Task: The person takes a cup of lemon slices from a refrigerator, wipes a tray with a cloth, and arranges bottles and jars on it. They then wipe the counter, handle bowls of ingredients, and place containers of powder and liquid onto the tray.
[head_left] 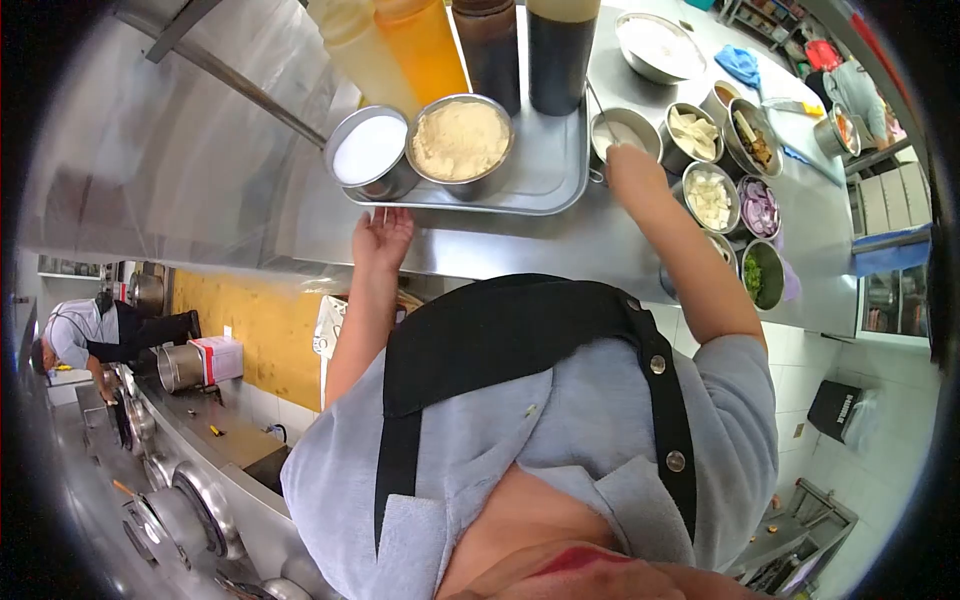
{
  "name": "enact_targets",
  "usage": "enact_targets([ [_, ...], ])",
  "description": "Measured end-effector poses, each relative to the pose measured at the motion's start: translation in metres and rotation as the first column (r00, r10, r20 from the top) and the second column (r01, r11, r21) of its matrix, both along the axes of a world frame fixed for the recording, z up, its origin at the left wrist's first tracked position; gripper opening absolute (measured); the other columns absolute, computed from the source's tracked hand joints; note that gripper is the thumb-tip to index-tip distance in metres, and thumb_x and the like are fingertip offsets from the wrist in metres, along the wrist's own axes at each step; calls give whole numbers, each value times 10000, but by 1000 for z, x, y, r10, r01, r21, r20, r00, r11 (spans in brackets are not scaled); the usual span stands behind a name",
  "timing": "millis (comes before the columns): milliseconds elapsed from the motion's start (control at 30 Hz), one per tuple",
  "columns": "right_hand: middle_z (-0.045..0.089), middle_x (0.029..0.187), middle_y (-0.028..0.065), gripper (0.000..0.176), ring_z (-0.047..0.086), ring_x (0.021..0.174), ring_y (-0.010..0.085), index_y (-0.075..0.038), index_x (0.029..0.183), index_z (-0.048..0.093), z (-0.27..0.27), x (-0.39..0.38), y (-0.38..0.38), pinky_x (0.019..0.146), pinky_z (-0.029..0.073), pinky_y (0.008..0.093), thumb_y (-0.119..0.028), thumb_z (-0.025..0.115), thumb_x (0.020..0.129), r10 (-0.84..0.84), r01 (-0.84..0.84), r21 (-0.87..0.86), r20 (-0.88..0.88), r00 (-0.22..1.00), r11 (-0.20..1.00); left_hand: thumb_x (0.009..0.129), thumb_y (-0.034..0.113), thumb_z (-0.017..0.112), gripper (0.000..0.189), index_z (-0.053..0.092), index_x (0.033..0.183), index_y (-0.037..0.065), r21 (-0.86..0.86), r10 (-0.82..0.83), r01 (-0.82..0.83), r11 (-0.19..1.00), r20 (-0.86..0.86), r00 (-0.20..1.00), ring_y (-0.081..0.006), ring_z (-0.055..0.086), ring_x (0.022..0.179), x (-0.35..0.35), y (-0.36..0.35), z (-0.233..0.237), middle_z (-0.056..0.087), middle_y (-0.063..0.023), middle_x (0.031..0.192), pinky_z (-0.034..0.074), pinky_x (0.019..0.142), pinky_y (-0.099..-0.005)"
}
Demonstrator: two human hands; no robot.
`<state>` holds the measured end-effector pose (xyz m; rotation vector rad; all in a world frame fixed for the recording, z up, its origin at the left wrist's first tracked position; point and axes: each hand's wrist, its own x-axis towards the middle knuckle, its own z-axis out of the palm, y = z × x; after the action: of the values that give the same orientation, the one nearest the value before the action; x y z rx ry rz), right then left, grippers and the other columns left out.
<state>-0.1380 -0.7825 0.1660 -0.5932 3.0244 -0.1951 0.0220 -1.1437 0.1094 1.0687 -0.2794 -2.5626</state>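
My left hand [384, 238] is palm up at the near edge of a metal tray [545, 200], its fingers stretched out against or just under the rim. Above it on the tray are a metal bowl of white powder [368, 148] and a bowl of pale yellow powder [461, 140]. Closed fingers of my right hand [636, 176] reach over a small metal bowl with pale contents [642, 130], right of the tray. A thin metal utensil [603, 112] runs from the bowl's far side to those fingertips; its lower end is hidden.
Squeeze bottles, one of them orange [422, 45], stand at the tray's back. Several bowls crowd the right, including sliced purple onion [759, 207] and chopped greens [763, 272]. A white cutting board [800, 125] lies beyond. Another person [80, 330] bends over a counter at left.
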Motion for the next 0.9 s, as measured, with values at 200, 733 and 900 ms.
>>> enact_targets([
  [200, 584, 933, 182, 143, 624, 826, 369, -50, 913, 592, 10, 61, 14, 707, 508, 449, -160, 583, 821, -102, 102, -63, -2, 995, 993, 947, 230, 407, 290, 524, 1124, 32, -75, -73, 60, 995, -189, 979, -280, 555, 975, -23, 17, 24, 567, -130, 1102, 453, 870, -441],
  [733, 548, 873, 132, 98, 563, 769, 300, -26, 873, 585, 31, 116, 36, 682, 459, 356, -65, 638, 800, -275, 81, -619, -225, 935, 781, 944, 243, 540, 199, 569, 949, 46, -720, -912, 687, -97, 341, 229, -125, 615, 775, 10, 54, 83, 629, -45, 887, 522, 722, -276],
  [900, 555, 859, 106, 107, 570, 741, 230, -16, 882, 600, 95, 132, 24, 669, 462, 297, -34, 648, 788, -220, 19, -652, -228, 949, 758, 949, 268, 528, 223, 578, 925, 53, -695, -909, 714, -81, 346, 234, -129, 613, 739, 7, 55, 97, 636, -56, 859, 520, 700, -270],
])
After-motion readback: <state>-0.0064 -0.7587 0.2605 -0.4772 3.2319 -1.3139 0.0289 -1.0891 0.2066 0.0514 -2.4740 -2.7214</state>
